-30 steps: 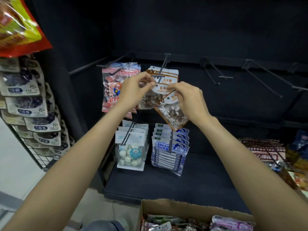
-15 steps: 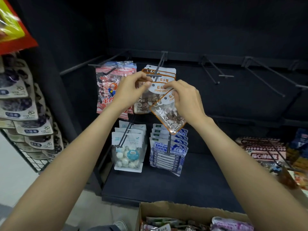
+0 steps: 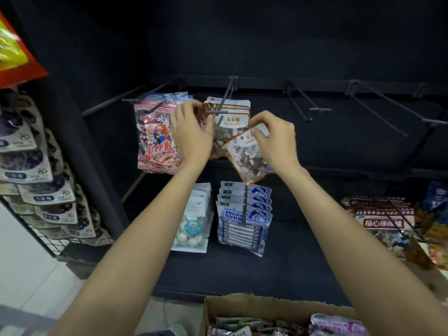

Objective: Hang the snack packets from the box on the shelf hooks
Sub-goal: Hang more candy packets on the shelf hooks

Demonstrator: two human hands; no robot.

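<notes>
Dark metal shelf unit (image 3: 266,270) fills the view w/ a top rail of long wire hooks; several hooks on the right, e.g. the empty wire hook (image 3: 300,100), carry nothing. Brown cardboard box (image 3: 242,304) at the bottom edge is open and holds more snack packets, so the job looks roughly midway: plenty hung, plenty left. Already up: red-and-white striped candy bag (image 3: 155,139) on the far-left hook, a stack of clear brown-trimmed stone candy pouches (image 3: 232,115) on the middle wire hook (image 3: 224,103), plus lower-row white round-candy packs (image 3: 194,219) and blue-white milk-candy packs (image 3: 244,214). Left hand (image 3: 191,134) has fingers curled round the left edge of the hung pouch stack near the hook tip, apparently steadying it. Right hand (image 3: 274,139) pinches the top of one loose stone candy pouch (image 3: 247,156), tilted, just below and right of the hook tip, not yet threaded. Next step, prob.: line its hole up w/ the hook end.
</notes>
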